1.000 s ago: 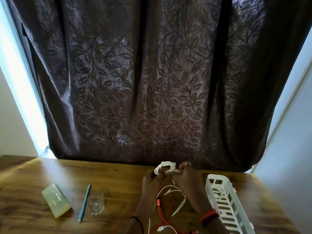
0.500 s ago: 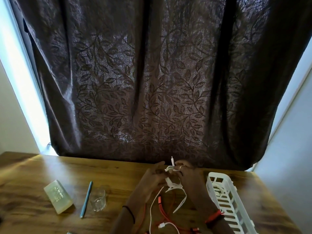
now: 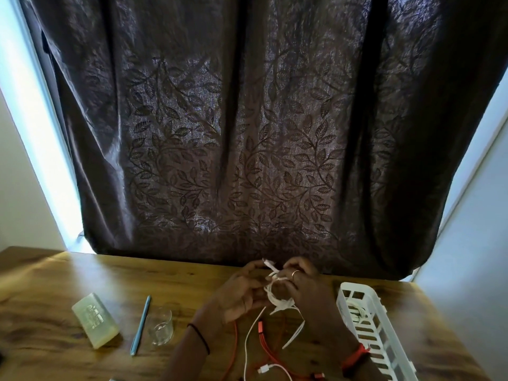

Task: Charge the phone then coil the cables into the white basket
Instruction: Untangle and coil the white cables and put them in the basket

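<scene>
I count two hands, both held just above the tabletop (image 3: pixel 55 284) near its far edge. The left hand (image 3: pixel 236 295) and the right hand (image 3: pixel 308 292) meet on one white cable coil (image 3: pixel 272 299), fingers curled round its loops and pinching them, with one plug end (image 3: pixel 268 263) poking up at 12 o'clock. A loose white tail runs from the coil toward 6 o'clock, beside a red cable (image 3: pixel 261 335) lying on the wood; I can't tell whether that red tangle is one lead or more. At 4 o'clock of the hands lies one white basket (image 3: pixel 360 284), with one coiled white cable (image 3: pixel 357 312) in its far end. Toward 8 o'clock I count one clear glass (image 3: pixel 160 328), one teal pen (image 3: pixel 141 325) just beside it, and one translucent box (image 3: pixel 94 323) further left
</scene>
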Motion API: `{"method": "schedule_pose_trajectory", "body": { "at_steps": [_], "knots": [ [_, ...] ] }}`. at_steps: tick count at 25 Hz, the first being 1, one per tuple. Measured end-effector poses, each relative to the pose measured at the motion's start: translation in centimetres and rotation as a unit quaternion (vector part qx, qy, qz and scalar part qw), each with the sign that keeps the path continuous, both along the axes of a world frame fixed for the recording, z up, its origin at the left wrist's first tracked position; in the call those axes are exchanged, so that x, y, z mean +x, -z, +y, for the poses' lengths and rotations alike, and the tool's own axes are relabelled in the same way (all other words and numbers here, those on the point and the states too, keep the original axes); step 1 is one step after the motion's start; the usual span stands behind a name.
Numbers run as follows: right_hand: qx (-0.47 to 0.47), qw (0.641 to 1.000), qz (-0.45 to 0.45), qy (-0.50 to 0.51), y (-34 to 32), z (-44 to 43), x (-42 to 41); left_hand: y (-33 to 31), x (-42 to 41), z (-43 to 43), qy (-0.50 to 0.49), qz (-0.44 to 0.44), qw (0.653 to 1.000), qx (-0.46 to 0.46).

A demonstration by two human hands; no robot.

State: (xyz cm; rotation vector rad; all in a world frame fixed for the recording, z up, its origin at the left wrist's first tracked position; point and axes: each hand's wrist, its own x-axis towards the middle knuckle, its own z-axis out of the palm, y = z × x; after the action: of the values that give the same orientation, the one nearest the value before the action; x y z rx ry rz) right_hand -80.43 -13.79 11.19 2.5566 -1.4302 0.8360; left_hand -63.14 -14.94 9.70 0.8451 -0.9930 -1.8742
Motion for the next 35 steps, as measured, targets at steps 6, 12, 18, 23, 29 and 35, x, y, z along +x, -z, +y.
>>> {"method": "schedule_pose_trajectory", "body": {
  "at_steps": [6,12,18,23,29,35],
  "knots": [
    [0.043,0.997,-0.033,0.063,-0.3,0.4,0.5,0.0,-0.4,0.6,-0.002,-0.073,0.996,-0.054],
    [0.132,0.985,-0.099,0.058,-1.2,-0.1,0.4,0.8,-0.8,0.8,-0.079,-0.118,0.984,-0.104],
    [0.169,0.956,-0.234,0.055,-2.7,-0.3,-0.2,0.3,-0.9,0.7,-0.091,-0.095,0.984,-0.119],
    [0.258,0.898,-0.352,0.056,-2.8,-0.8,-1.0,0.2,-1.2,0.9,-0.074,-0.035,0.992,-0.093],
    [0.378,0.783,-0.494,0.02,-2.8,-0.4,-1.3,0.9,-1.5,1.2,-0.064,0.012,0.996,-0.062],
    [0.419,0.774,-0.469,0.071,-1.2,-0.2,-1.5,2.0,-3.0,1.8,-0.085,0.067,0.994,0.013]
  ]
}}
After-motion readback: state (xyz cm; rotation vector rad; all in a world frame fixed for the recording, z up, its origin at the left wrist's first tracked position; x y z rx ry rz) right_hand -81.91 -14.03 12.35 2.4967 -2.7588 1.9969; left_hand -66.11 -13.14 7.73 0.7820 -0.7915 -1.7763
